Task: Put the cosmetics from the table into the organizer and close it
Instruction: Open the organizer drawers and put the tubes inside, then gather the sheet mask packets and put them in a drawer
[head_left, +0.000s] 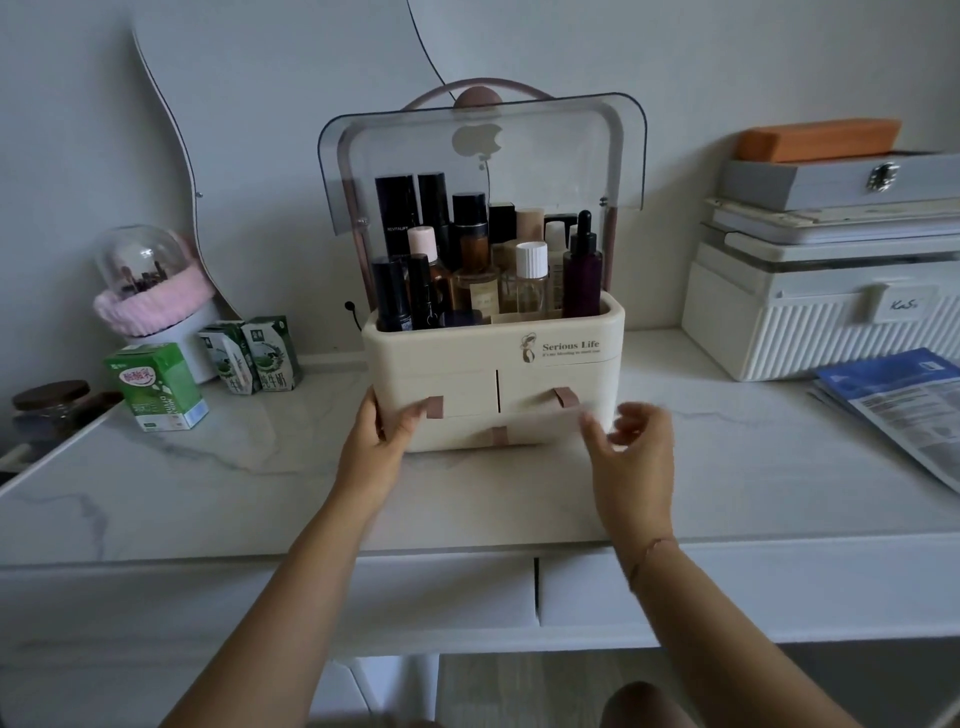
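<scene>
A cream organizer (452, 358) stands in the middle of the white marble table (260, 488). Its smoky clear lid (566, 150) is swung up. Several cosmetic bottles (483, 265) stand packed upright in its top tray. Three drawers with pink pull tabs sit in its front. My left hand (382, 441) holds the organizer's lower left corner, thumb on the side and fingers on the front. My right hand (631, 447) hovers blurred just off the lower right corner, fingers loosely spread and holding nothing.
Green milk cartons (156, 387) and a pink-rimmed glass dome (143, 280) stand at the left, beside a dark-lidded jar (49, 405). White storage boxes (826, 306) are stacked at the right, with blue leaflets (904, 400) in front. A curvy mirror (291, 130) leans on the wall.
</scene>
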